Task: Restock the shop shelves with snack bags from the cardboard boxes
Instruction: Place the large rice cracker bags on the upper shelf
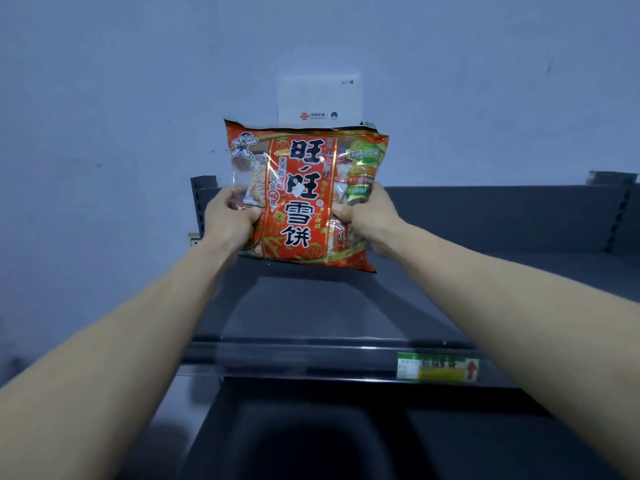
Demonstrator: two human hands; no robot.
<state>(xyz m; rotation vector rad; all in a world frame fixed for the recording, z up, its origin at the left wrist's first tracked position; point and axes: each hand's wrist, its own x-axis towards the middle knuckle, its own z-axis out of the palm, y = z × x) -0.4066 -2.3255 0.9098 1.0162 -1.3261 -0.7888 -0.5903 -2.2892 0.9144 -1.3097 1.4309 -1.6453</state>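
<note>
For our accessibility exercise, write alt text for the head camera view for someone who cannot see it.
A person's left hand and right hand grip a red snack bag by its sides, upright over a dark shelf. A green price label sits on the shelf's front rail; a white box is on the wall behind.

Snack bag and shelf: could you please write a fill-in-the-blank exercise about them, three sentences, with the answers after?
1. The bag is mostly ____ in colour.
2. The number of hands gripping the bag is ____: the left hand and the right hand, one at each side.
3. The label on the front edge of the shelf lies on the person's ____ side.
Missing words: red; two; right.
</note>
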